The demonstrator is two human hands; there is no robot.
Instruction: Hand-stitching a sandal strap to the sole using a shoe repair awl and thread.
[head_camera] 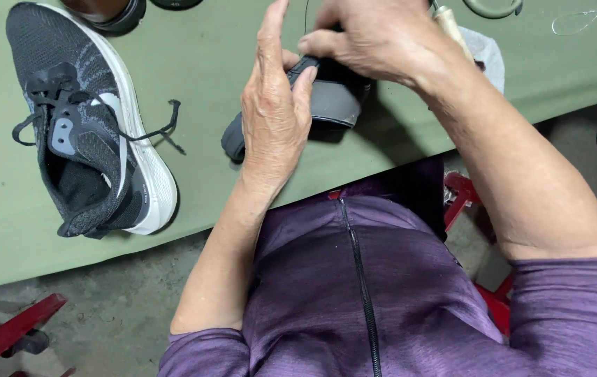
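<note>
On the left, a black sneaker point(92, 126) with a white sole is lying on its side on the green worktop point(207, 63), laces trailing. My left hand point(274, 115) is pressing against a grey-and-black shoe point(326, 98) near the worktop's front edge, fingers partly extended. My right hand point(375, 38) is pinching the shoe's upper end from above. A wooden-handled tool point(450, 24) is lying just behind my right wrist.
</note>
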